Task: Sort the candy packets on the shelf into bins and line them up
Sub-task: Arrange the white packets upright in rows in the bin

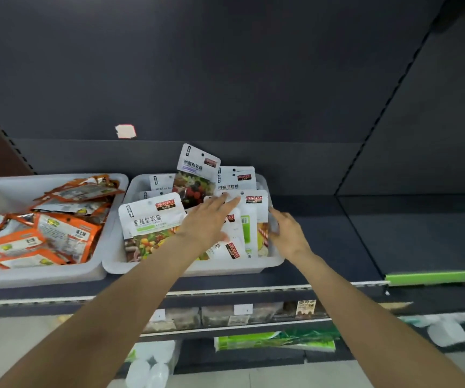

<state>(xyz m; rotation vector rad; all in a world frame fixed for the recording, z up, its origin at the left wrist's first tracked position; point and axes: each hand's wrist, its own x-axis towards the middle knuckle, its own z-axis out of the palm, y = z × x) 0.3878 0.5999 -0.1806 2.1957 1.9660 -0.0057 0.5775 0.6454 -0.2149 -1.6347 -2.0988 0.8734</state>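
My left hand [209, 219] lies flat, fingers straight, on the white candy packets [237, 208] in the right bin [253, 268] near the shelf's front edge; my right hand [286, 233], loosely open, steadies the end packet; I should square them upright, gently.

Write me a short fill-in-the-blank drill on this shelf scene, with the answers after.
1. The orange packets lie in the ____ bin.
2. The left hand rests on packets in the ____ bin.
3. The right hand touches that bin's ____ side.
Answers: left; right; right
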